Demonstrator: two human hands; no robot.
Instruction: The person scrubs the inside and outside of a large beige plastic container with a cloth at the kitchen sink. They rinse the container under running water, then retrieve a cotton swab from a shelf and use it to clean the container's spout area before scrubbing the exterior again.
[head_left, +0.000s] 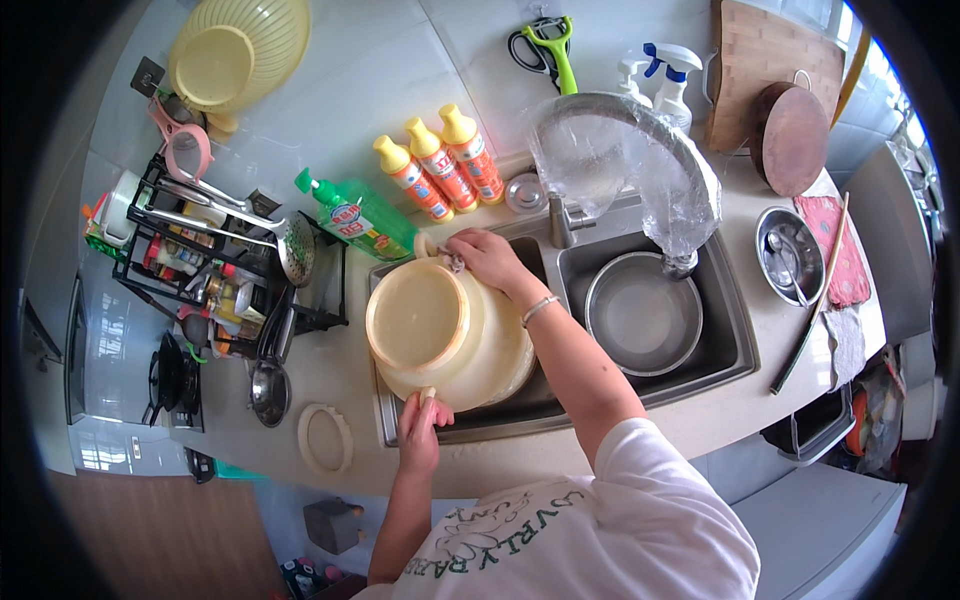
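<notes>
A cream plastic basin (495, 337) is tipped over the left sink bowl (536, 262), its round foot ring facing up and to the left. My left hand (427, 424) grips the small handle on the near side of the basin. At the far side, my right hand (480, 255) presses a crumpled cloth (453, 260) to the basin beside its other handle (426, 244). Only a little of the cloth shows under my fingers. The basin's inside is turned away from view.
Right sink bowl holds a metal pot (641, 315) under a plastic-wrapped faucet (679, 262). A green pump bottle (367, 221) and several orange bottles (472, 161) stand behind. A wire rack (225, 262) is at left. On the right are a steel bowl (787, 251) and a stick (814, 326).
</notes>
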